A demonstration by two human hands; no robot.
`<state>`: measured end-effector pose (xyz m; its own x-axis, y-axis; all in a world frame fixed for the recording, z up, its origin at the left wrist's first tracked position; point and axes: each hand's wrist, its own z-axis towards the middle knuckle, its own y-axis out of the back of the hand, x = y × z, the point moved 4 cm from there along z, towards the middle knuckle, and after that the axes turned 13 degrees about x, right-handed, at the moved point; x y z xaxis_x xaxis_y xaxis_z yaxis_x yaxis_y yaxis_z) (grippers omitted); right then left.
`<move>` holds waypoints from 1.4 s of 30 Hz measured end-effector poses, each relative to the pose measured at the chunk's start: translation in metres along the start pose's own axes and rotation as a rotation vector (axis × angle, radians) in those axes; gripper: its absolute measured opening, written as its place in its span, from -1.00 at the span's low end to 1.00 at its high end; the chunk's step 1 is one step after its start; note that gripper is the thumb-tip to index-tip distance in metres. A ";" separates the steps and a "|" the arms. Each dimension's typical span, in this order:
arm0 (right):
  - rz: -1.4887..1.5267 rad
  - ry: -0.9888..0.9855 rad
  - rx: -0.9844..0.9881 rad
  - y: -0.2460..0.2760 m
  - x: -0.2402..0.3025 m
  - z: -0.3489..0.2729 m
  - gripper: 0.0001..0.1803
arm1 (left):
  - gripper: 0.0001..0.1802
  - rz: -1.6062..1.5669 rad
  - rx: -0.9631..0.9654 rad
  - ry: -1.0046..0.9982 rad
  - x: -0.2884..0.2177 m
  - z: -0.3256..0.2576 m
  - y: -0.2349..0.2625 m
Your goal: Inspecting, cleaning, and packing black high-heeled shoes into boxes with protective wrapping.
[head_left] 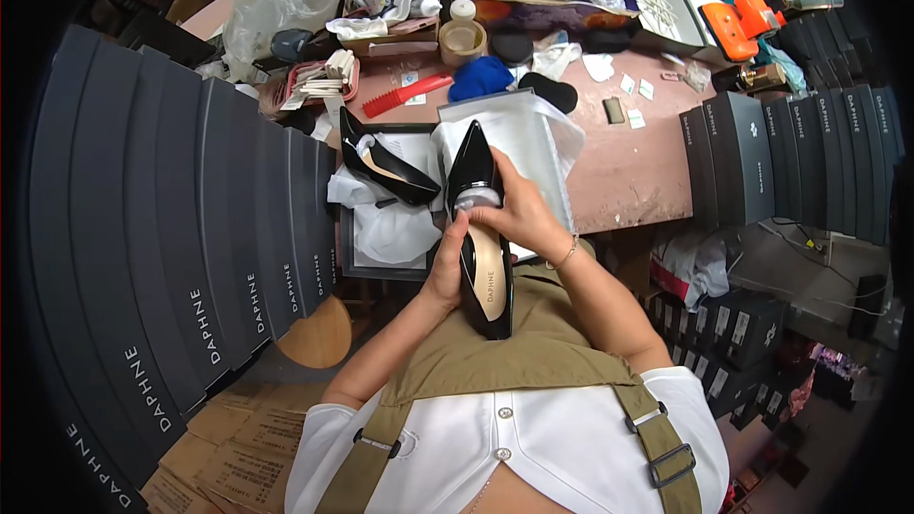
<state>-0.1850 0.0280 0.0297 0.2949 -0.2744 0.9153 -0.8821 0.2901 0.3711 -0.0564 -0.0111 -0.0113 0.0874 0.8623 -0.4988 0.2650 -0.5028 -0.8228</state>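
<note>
A black patent pointed pump (471, 162) is held between my hands over my lap, toe pointing away from me, beige insole facing up. My left hand (446, 265) grips its left side, the thumb near the opening. My right hand (526, 214) wraps round the right side, its thumb by the wad of clear wrapping (477, 198) in the toe opening. The matching black pump (392, 171) lies tilted in the open dark shoebox (388, 272), among white tissue paper (392, 233). Behind the held shoe is a box lid (550, 157) lined with white paper.
Tall rows of dark shoeboxes stand at the left (143, 209) and right (743, 152). On the pink table (628, 181) lie a red comb (405, 95), a blue cloth (481, 79), a tape roll (463, 41) and an orange tape dispenser (731, 29). Flattened cardboard (238, 447) lies lower left.
</note>
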 end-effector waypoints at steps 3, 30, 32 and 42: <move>-0.075 0.019 -0.103 0.002 0.008 0.013 -0.37 | -0.30 0.004 0.037 -0.030 -0.006 0.007 0.000; -0.276 0.527 -0.136 0.003 0.031 -0.026 -0.52 | -0.50 -0.640 0.021 0.141 0.012 -0.002 0.033; -0.295 0.632 -0.085 -0.002 0.029 -0.024 -0.51 | -0.52 -0.784 0.056 0.194 0.019 0.007 0.034; -0.547 0.041 -0.153 0.153 -0.133 0.081 -0.52 | -0.43 -0.790 0.029 0.048 0.006 0.059 0.037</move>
<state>-0.3890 0.0344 -0.0476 0.7104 -0.3874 0.5876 -0.5344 0.2462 0.8085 -0.1022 -0.0283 -0.0609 -0.0744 0.9660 0.2474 0.2409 0.2582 -0.9356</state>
